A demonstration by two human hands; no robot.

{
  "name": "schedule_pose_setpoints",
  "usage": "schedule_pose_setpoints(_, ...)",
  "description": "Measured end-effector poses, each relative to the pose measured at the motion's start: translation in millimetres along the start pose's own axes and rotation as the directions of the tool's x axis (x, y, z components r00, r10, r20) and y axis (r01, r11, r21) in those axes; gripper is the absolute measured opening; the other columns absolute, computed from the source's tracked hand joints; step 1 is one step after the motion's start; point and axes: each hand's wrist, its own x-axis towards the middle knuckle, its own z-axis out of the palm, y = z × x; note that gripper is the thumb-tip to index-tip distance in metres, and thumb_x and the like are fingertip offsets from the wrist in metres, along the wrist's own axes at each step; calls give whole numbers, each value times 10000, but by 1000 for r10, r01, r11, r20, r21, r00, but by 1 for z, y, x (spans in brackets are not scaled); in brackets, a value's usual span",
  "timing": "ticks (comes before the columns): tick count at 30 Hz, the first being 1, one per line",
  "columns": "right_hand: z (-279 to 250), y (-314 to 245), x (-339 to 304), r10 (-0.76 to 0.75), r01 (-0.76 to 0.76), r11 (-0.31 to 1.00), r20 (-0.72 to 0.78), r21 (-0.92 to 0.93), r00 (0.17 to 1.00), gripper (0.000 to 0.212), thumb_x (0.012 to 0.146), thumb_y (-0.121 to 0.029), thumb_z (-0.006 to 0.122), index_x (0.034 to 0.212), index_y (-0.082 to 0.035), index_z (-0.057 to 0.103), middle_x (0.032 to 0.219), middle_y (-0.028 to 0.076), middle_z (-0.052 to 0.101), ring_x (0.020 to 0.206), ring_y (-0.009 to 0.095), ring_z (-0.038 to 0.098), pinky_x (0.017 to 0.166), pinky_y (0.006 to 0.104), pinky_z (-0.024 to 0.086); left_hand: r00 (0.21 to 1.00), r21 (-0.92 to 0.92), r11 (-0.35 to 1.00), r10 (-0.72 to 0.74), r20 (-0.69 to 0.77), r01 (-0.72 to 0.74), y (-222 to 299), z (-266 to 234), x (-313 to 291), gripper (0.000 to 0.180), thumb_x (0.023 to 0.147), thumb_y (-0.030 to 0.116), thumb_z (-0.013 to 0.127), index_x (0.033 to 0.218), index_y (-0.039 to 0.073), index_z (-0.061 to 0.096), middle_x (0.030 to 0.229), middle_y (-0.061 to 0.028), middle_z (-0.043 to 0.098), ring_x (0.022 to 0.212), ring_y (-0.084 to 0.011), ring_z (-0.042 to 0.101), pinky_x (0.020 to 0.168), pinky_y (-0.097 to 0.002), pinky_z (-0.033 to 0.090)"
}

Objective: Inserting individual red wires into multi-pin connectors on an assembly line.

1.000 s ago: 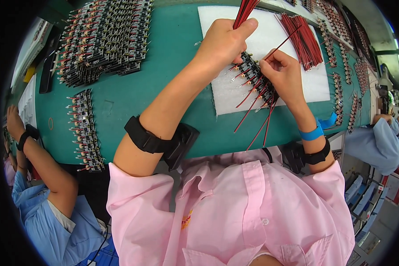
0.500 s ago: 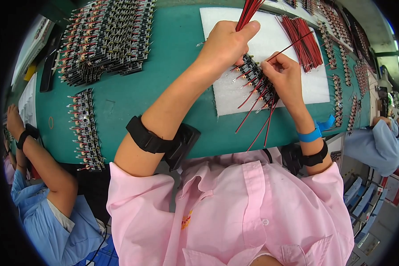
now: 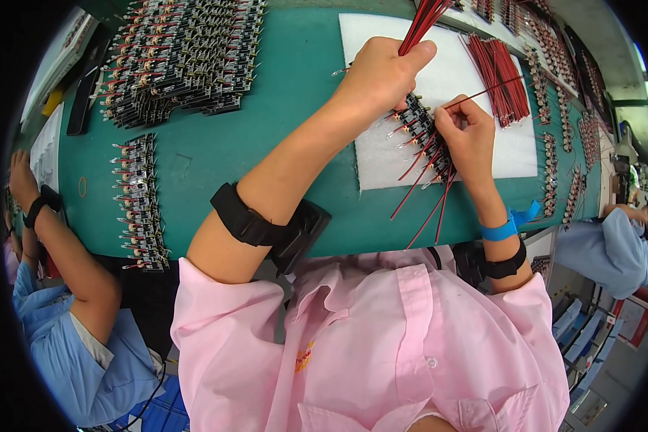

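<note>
A bundle of thin red and black wires (image 3: 423, 27) is gripped in my left hand (image 3: 387, 72), sticking up past the thumb. Just below that hand, a strip of small black circuit boards (image 3: 425, 133) lies over the white foam sheet (image 3: 374, 162). Several red wires (image 3: 428, 216) trail from the strip's near end toward me. My right hand (image 3: 468, 129) is beside the strip, thumb and forefinger pinched on a single wire (image 3: 493, 88) that slants up to the right. Whether its tip touches a board is hidden by the fingers.
Stacked circuit board strips (image 3: 187, 57) stand at the far left, with one more strip (image 3: 142, 201) nearer me. A pile of red wires (image 3: 500, 79) lies on the foam's far right. Finished-looking strips (image 3: 549, 173) line the green table's (image 3: 288, 57) right side. Co-workers' arms (image 3: 72, 252) are at the left.
The whole view has shifted slightly. My right hand still pinches the wire beside the strip, and my left still holds the bundle; little else differs.
</note>
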Motion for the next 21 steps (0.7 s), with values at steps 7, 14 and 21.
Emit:
schedule_pose_setpoints(7,0,-2,-1,-26,26,1000,7,-6,1000,91,705,-36,563,654,23,517,569,-32,456,533,23,361,485,169,297,1000,2,1000,18,3,-18,-2,-1,0,450,790,399,482,485,93,357,431,14,349,363,-75,369,447,-232,401)
schedule_pose_setpoints(14,1,-2,-1,-95,94,993,-7,-70,995,78,706,-29,568,672,29,526,579,-22,466,538,28,364,492,170,304,1000,-16,1000,21,9,-21,-2,0,1,436,786,381,490,487,92,359,429,13,351,357,-75,365,442,-236,396)
schedule_pose_setpoints(21,-5,-7,-1,12,-12,1000,53,1,999,78,708,-41,579,690,27,547,586,-36,470,538,22,362,485,169,296,1000,-27,999,18,13,-17,-3,0,2,434,779,382,498,487,91,364,427,17,348,353,-74,360,437,-237,393)
